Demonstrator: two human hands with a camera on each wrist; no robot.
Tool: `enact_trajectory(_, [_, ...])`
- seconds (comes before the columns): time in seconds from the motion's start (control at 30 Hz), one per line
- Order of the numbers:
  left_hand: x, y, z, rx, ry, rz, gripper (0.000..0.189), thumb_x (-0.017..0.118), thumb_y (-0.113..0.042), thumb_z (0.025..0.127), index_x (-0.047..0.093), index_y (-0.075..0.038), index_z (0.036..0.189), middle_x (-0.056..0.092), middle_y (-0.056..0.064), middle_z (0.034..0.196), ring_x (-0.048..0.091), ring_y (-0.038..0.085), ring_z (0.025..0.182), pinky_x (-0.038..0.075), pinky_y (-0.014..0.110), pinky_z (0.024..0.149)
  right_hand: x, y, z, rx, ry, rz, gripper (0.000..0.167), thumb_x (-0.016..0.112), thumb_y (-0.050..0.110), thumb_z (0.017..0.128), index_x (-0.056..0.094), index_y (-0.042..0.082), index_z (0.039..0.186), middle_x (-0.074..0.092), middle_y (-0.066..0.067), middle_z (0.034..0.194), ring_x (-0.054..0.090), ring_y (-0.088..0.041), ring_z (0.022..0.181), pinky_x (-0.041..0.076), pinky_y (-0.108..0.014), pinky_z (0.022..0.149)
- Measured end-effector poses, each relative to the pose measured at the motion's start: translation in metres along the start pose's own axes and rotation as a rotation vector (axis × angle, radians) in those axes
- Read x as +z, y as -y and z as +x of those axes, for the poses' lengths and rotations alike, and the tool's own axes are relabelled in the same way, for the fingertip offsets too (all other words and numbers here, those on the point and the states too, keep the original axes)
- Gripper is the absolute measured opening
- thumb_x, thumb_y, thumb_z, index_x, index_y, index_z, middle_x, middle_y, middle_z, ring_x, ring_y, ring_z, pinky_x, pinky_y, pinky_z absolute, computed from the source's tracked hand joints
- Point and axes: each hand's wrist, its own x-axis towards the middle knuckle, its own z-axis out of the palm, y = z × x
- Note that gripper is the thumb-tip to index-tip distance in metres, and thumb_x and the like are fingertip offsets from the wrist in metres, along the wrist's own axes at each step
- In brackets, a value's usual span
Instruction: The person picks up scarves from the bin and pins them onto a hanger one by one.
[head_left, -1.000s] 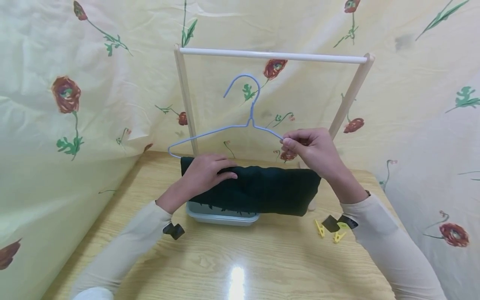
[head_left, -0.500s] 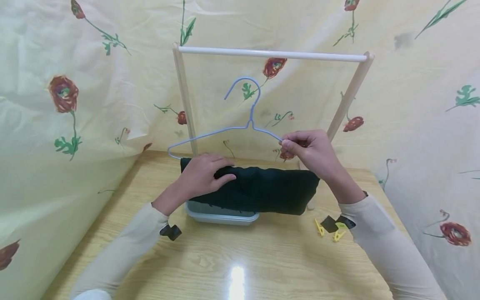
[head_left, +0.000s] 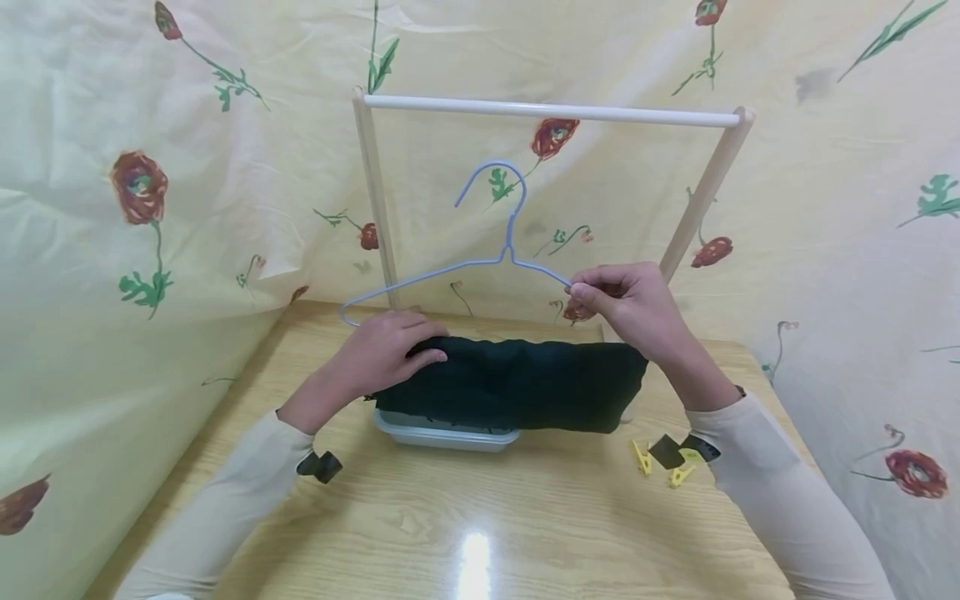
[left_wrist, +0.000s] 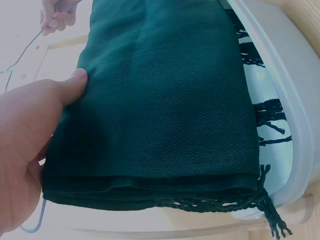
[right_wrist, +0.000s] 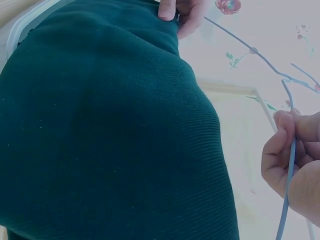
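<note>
Above the pale tub [head_left: 450,439], the dark green scarf [head_left: 532,387] lies folded along the lower part of the blue hanger [head_left: 511,232], whose bottom bar I cannot see through the cloth. On my feeds the left hand [head_left: 382,350] grips the scarf's top edge near the hanger's left end, thumb in front, fingers going behind. The right hand [head_left: 633,304] pinches the hanger's right arm between thumb and curled fingers, and the hook [head_left: 497,163] stands free, apart from the white rail [head_left: 551,110] behind.

I read the step in hand as settling the scarf over the hanger. To my eye the next move calls for evening the cloth along the bar while the right hand steadies the wire; tugging at one end could bunch the folds.

Up close, the left wrist view gives me a fine diagonal weave, soft layers stacked at the folded end, and knotted, stringy fringe [left_wrist: 268,111] over the tub. The hanger is thin, smooth wire, perhaps coated. The tub looks like plastic, rounded at its corners. On the wood-grained table [head_left: 405,517], small yellow clips [head_left: 641,458] lie near the right wrist.
</note>
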Motion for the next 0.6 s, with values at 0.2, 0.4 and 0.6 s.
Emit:
enact_trajectory(0.2, [-0.01, 0.0, -0.002, 0.013, -0.12, -0.139, 0.032, 0.079, -0.022, 0.09, 0.073, -0.005, 0.118, 0.074, 0.008, 0.114, 0.07, 0.024, 0.107, 0.057, 0.041, 0.093, -0.001, -0.001, 0.0, 0.006, 0.007, -0.01, 0.015, 0.064, -0.002, 0.098, 0.073, -0.012, 0.105, 0.074, -0.021, 0.087, 0.074, -0.008, 0.071, 0.06, -0.023, 0.069])
enact_trajectory(0.4, [-0.029, 0.004, 0.003, 0.056, -0.277, -0.268, 0.027, 0.076, -0.022, 0.094, 0.074, -0.003, 0.113, 0.076, 0.01, 0.107, 0.072, 0.023, 0.095, 0.06, 0.041, 0.081, -0.003, -0.003, 0.0, 0.003, 0.009, -0.018, 0.015, 0.064, -0.003, 0.098, 0.073, -0.012, 0.106, 0.074, -0.021, 0.086, 0.073, -0.008, 0.07, 0.06, -0.024, 0.069])
enact_trajectory(0.6, [-0.047, 0.019, 0.011, 0.055, -0.396, -0.262, 0.044, 0.067, -0.04, 0.099, 0.074, 0.002, 0.109, 0.076, 0.014, 0.103, 0.068, 0.027, 0.086, 0.057, 0.03, 0.072, -0.004, -0.002, 0.0, 0.0, 0.012, -0.019, 0.016, 0.064, -0.002, 0.098, 0.073, -0.012, 0.107, 0.075, -0.018, 0.087, 0.073, -0.008, 0.071, 0.06, -0.022, 0.07])
